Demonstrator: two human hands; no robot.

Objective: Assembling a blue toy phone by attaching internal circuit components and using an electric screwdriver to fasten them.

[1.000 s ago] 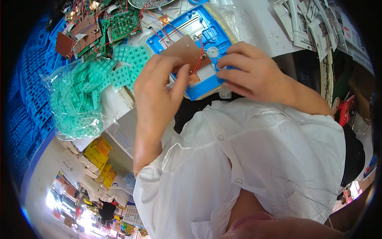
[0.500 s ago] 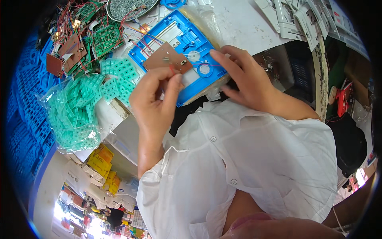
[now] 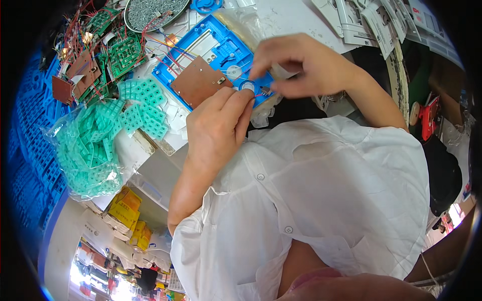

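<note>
My left grip has shifted along the blue casing, pinching red wire, seemingly to steady it; my blurred right grip gapes, contents unclear.

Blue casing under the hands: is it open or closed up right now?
Open: the blue casing shows its inside, with the white disc exposed and the brown circuit board covering part of it.
</note>
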